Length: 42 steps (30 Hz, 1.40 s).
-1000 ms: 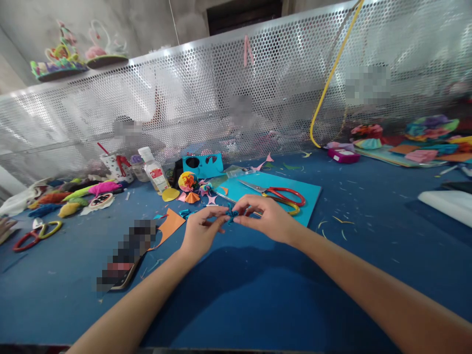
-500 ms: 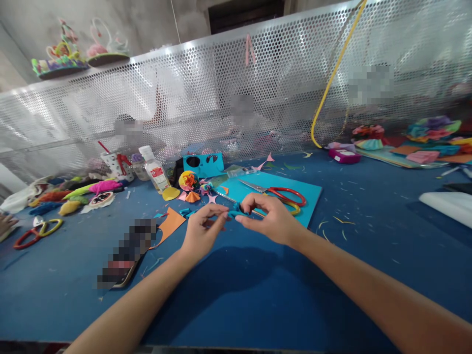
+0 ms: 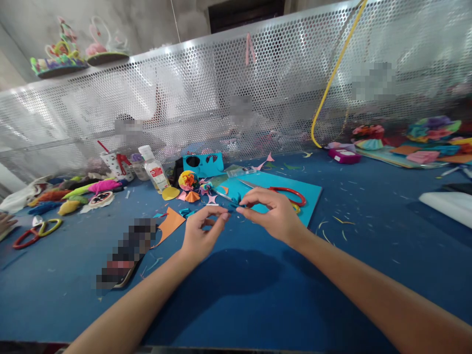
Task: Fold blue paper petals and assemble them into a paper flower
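Note:
A small, curled blue craft strip, of foam or paper, is held up over the table between my two hands. My right hand pinches it between thumb and fingers from the right. My left hand has thumb and forefinger brought together at the strip's left end; its tip is partly hidden there. Just behind my right hand, scissors with red and yellow handles lie on a light blue sheet. A yellow-orange paper flower stands beyond my left hand.
A phone and an orange offcut lie left of my left arm. Behind them stand a clear bottle and a cup. Other scissors lie far left, near another person's hand. A perforated metal screen closes the back.
The blue strip has turned between my fingers and now stands more upright at my right fingertips. My right fingers have shifted slightly; my left hand stays nearly in place.

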Motion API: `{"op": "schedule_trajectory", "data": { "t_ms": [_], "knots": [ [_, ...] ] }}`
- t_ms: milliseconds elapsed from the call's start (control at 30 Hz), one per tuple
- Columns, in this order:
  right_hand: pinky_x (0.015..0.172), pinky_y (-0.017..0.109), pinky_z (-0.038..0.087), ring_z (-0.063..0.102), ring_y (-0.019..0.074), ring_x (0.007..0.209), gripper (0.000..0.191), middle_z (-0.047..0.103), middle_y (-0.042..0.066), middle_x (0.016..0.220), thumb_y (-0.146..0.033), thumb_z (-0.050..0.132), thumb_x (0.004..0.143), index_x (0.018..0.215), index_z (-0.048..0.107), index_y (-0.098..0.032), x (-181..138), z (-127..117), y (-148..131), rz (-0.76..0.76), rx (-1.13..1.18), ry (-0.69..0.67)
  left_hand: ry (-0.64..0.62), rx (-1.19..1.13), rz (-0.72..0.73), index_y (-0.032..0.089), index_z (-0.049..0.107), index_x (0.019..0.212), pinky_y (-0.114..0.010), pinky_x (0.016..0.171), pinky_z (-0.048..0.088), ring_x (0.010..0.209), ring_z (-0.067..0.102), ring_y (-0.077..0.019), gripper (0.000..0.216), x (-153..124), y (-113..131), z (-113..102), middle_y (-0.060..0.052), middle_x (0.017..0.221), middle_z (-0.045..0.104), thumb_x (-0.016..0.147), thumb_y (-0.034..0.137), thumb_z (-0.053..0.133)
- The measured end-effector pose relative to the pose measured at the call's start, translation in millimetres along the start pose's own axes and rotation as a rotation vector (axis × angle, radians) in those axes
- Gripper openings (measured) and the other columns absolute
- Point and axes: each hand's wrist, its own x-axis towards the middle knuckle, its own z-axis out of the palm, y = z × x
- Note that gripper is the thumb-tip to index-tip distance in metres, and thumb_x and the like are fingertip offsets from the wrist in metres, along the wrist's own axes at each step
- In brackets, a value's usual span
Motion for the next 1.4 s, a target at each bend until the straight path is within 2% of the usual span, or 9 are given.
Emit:
{"op": "schedule_trajectory", "data": {
  "t_ms": [233,500,600,700,800,933,1033,1167,1400],
  "knots": [
    [0.068,0.034,0.055,0.065,0.0186,0.073,0.019,0.069,0.003,0.079,-0.027,0.064,0.073,0.09,0.066,-0.02,-3.9,6.4,-1.0,0.145,0.024,0.062,-0.095,0.084,0.163,0.019,0.066,0.09,-0.02,0.053,0.056,0.074,0.063,-0.014,0.016,-2.2,-3.8,1.2,-0.006,0.083,0.067,0.08,0.021,0.053],
    [0.07,0.032,0.055,0.066,0.0184,0.075,0.012,0.07,0.003,0.081,-0.024,0.062,0.073,0.085,0.065,-0.019,-6.5,12.1,2.0,0.2,0.094,0.086,-0.111,0.136,0.246,0.019,0.067,0.092,-0.02,0.054,0.055,0.073,0.063,-0.0129,0.019,-0.8,-3.5,2.3,-0.007,0.088,0.066,0.079,0.017,0.054],
    [0.07,0.033,0.055,0.065,0.0183,0.075,0.012,0.069,0.003,0.08,-0.024,0.061,0.074,0.085,0.064,-0.019,-6.5,12.6,3.6,0.203,0.112,0.092,-0.058,0.128,0.226,0.019,0.067,0.089,-0.02,0.053,0.055,0.072,0.061,-0.0125,0.016,-0.7,-2.1,2.7,-0.006,0.085,0.065,0.078,0.017,0.055],
    [0.069,0.032,0.054,0.065,0.0176,0.074,0.012,0.068,0.003,0.078,-0.024,0.061,0.074,0.084,0.063,-0.019,-5.5,12.2,3.6,0.229,0.163,0.065,0.063,0.14,0.228,0.019,0.064,0.087,-0.02,0.052,0.054,0.078,0.061,-0.0141,0.012,0.6,-0.9,1.0,-0.006,0.088,0.062,0.076,0.019,0.059],
    [0.068,0.031,0.054,0.064,0.0166,0.073,0.015,0.067,0.003,0.077,-0.026,0.062,0.073,0.085,0.061,-0.019,-4.5,12.4,2.5,0.268,0.215,0.016,0.082,0.223,0.316,0.02,0.057,0.103,-0.027,0.065,0.056,0.096,0.057,-0.0196,0.036,3.8,-0.4,-2.8,-0.009,0.105,0.057,0.069,0.024,0.068],
    [0.071,0.031,0.053,0.064,0.0158,0.077,0.02,0.065,0.003,0.082,-0.026,0.064,0.071,0.089,0.059,-0.019,-4.9,15.5,2.0,0.306,0.274,-0.045,-0.056,0.408,0.432,0.022,0.046,0.119,-0.041,0.091,0.046,0.112,0.048,-0.0246,0.059,7.5,-0.2,-7.6,-0.012,0.12,0.05,0.066,0.031,0.07],
    [0.073,0.031,0.053,0.063,0.0154,0.079,0.02,0.064,0.003,0.085,-0.025,0.064,0.07,0.088,0.057,-0.019,-5.9,18.0,3.0,0.317,0.307,-0.067,-0.119,0.468,0.42,0.02,0.048,0.116,-0.041,0.093,0.044,0.114,0.048,-0.0243,0.051,8.0,0.1,-8.8,-0.013,0.122,0.048,0.07,0.03,0.067],
    [0.069,0.029,0.053,0.061,0.0141,0.075,0.019,0.062,0.002,0.082,-0.025,0.063,0.071,0.087,0.055,-0.02,-7.4,19.6,5.1,0.332,0.333,-0.09,-0.108,0.454,0.434,0.018,0.055,0.103,-0.038,0.09,0.045,0.109,0.051,-0.0228,0.034,7.4,0.2,-9.1,-0.013,0.117,0.052,0.071,0.025,0.065],
    [0.066,0.027,0.051,0.06,0.0129,0.073,0.021,0.061,0.001,0.081,-0.024,0.063,0.073,0.091,0.054,-0.021,-7.9,18.9,5.1,0.34,0.362,-0.14,-0.099,0.436,0.484,0.018,0.059,0.097,-0.037,0.087,0.047,0.102,0.055,-0.022,0.03,9.0,-2.6,-11.1,-0.012,0.11,0.057,0.069,0.025,0.067]
  ]
}}
